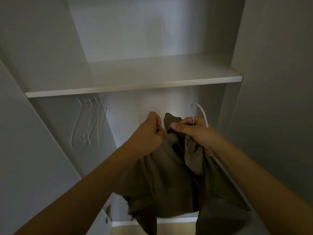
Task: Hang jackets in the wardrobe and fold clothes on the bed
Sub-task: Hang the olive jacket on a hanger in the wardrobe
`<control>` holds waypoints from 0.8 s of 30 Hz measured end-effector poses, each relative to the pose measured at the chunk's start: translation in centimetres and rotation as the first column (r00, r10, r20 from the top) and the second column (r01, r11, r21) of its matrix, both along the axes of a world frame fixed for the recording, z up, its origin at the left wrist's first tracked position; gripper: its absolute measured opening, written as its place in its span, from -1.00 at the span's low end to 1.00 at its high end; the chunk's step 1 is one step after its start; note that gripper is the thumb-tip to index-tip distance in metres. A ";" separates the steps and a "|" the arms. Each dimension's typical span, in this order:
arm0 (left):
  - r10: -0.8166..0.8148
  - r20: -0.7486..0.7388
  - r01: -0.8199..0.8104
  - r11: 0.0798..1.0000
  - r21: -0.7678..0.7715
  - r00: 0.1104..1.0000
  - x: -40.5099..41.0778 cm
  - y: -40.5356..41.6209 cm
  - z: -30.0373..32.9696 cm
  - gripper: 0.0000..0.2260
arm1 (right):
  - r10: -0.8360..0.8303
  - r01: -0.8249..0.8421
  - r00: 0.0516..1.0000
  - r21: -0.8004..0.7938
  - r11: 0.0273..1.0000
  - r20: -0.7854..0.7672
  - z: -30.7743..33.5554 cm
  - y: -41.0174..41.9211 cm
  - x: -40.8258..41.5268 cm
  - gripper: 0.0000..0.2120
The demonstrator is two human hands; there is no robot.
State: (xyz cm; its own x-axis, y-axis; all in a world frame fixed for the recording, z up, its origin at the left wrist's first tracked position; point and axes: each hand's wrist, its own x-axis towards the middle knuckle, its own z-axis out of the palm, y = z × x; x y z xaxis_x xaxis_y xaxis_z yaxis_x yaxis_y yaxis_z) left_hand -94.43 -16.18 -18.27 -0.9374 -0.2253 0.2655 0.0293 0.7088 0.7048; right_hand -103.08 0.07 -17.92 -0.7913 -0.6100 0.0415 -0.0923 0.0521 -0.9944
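Both hands' grip on crumpled olive-brown jacket [169,180], white hanger [198,111]

Olive-brown jacket [162,180], white hanger [199,112], white wardrobe [135,77].

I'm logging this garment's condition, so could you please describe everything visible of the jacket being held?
The jacket is olive-brown, of matte woven-looking fabric, crumpled and hanging in loose folds before the open wardrobe. Its collar end pokes up between both hands. The left hand grips its upper edge; the right hand holds bunched fabric together with a white hanger, whose hook rises above. The lower hem leaves the frame.
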 end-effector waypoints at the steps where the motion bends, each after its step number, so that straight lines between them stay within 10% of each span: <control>1: -0.002 0.002 0.002 1.000 -0.013 1.000 -0.1 0.1 -0.1 -0.76 | -0.013 0.014 1.000 0.016 1.000 -0.016 0.1 0.1 -0.1 -0.77; 12: -0.014 -0.019 0.015 0.999 0.034 1.000 1.8 0.8 1.0 -0.76 | -0.323 0.314 0.936 0.081 0.946 0.141 -1.2 1.1 -3.5 -0.84; 16: -0.012 0.210 0.002 0.999 0.045 0.978 5.4 -3.3 2.2 -0.84 | -0.403 0.398 0.885 0.069 0.915 0.232 -0.7 3.0 -5.0 -0.81; 20: 0.016 0.614 0.009 0.999 -0.037 0.789 5.9 -5.6 2.1 -0.87 | -0.300 0.310 0.911 0.010 0.951 0.283 0.9 2.3 -4.7 -0.81; 24: -0.171 0.448 0.100 0.979 0.179 0.877 2.5 -1.0 -0.9 -0.72 | -0.081 0.085 0.977 -0.012 0.996 0.197 3.1 -0.1 -3.0 -0.84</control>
State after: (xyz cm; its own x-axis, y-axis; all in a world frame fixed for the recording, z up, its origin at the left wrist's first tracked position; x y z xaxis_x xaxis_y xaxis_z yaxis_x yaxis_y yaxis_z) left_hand -91.93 -17.15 -19.20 -0.9695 -0.0898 -0.2281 -0.2346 0.6096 0.7572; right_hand -106.06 0.01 -14.79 -0.8329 -0.5428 -0.1081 0.1085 0.0313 -0.9936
